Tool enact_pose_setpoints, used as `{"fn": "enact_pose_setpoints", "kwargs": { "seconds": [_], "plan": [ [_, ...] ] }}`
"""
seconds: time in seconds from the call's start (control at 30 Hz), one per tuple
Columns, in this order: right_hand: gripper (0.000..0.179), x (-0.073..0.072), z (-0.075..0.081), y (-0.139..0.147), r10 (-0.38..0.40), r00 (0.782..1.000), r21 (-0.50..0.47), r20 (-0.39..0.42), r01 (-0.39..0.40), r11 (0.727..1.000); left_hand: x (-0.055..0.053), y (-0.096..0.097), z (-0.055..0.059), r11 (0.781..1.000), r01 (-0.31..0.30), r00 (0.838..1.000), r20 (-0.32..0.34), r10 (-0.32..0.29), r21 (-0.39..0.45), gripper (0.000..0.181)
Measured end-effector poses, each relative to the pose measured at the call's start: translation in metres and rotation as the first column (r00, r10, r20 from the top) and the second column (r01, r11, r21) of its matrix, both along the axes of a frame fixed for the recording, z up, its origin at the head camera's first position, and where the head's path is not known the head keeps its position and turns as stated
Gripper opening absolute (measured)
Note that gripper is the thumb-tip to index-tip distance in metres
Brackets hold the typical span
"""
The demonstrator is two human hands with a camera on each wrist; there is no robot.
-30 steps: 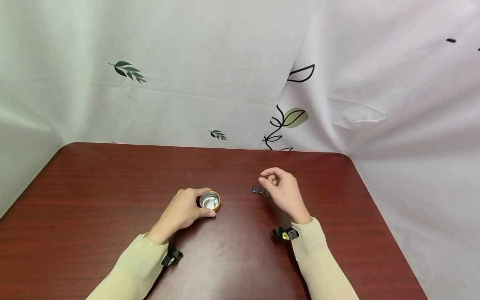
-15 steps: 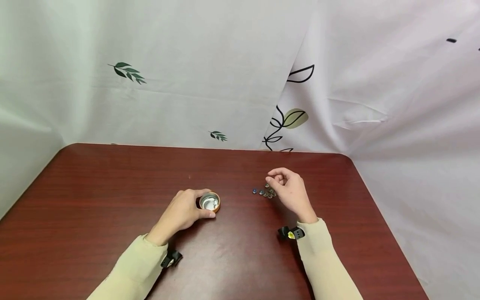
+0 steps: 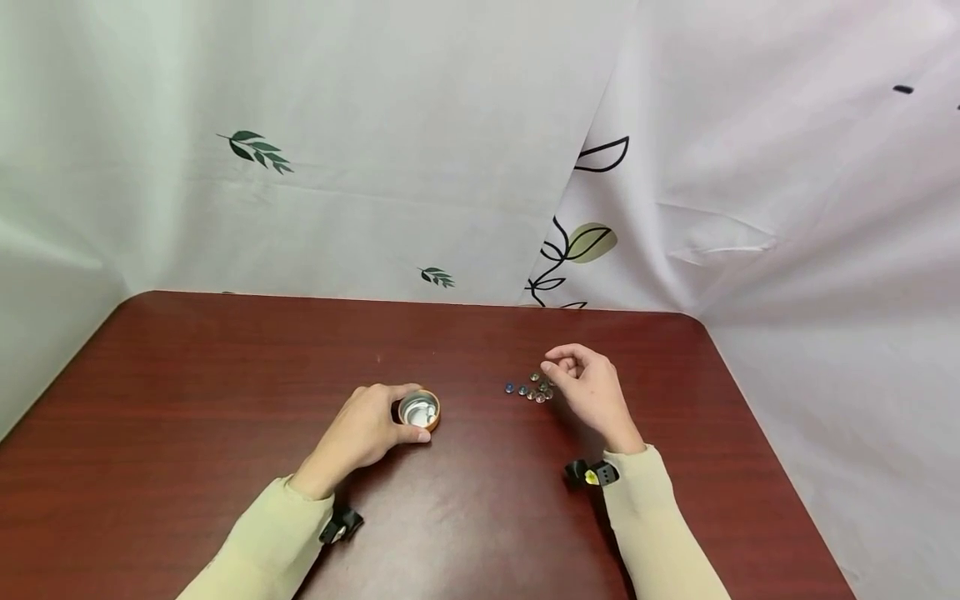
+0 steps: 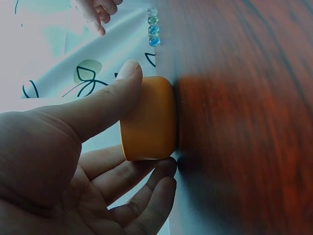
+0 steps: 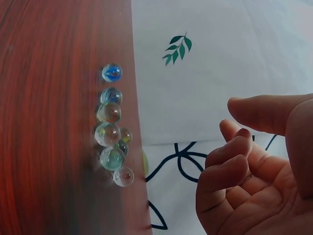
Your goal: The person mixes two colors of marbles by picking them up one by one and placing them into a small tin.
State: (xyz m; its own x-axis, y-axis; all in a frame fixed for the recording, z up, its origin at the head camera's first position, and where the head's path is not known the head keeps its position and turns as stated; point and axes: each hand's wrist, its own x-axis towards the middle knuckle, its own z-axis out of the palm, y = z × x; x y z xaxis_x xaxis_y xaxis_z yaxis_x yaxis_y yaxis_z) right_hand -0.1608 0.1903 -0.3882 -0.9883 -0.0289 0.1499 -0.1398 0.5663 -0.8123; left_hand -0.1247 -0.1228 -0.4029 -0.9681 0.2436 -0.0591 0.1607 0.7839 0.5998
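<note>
Tabletop [image 3: 225, 375], glossy reddish brown, beneath marbles [image 5: 107, 133]; white leaf-patterned cloth [image 3: 375, 183] behind.

Left grip [image 3: 363, 428] low, thumb opposing fingers; right grip [image 3: 590, 392] aloft, fingers loosely curled, index likely bent.

On the reddish-brown tabletop [image 3: 225, 400], left hand [image 3: 369, 427] gripped a small round container [image 3: 437, 416], orange outside, silvery within. Right hand [image 3: 590, 392] hung beside loosely clustered glassy marbles [image 3: 540, 397]. White leaf-printed cloth [image 3: 412, 167] behind.
</note>
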Motion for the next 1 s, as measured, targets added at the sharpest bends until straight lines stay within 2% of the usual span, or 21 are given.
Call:
{"fn": "enact_pose_setpoints", "kwargs": {
  "seconds": [0.5,1.0],
  "plan": [
    [0.016,-0.002,-0.008,0.01,-0.038,0.997,0.006,0.061,0.038,0.999,0.002,0.002,0.001,1.0,-0.014,1.0,0.001,0.014,0.022,0.053],
    [0.016,-0.003,-0.016,0.016,-0.018,0.994,0.053,0.104,0.012,0.999,0.006,0.003,0.0,0.999,-0.039,0.999,-0.004,0.039,0.02,0.052]
  ]
}}
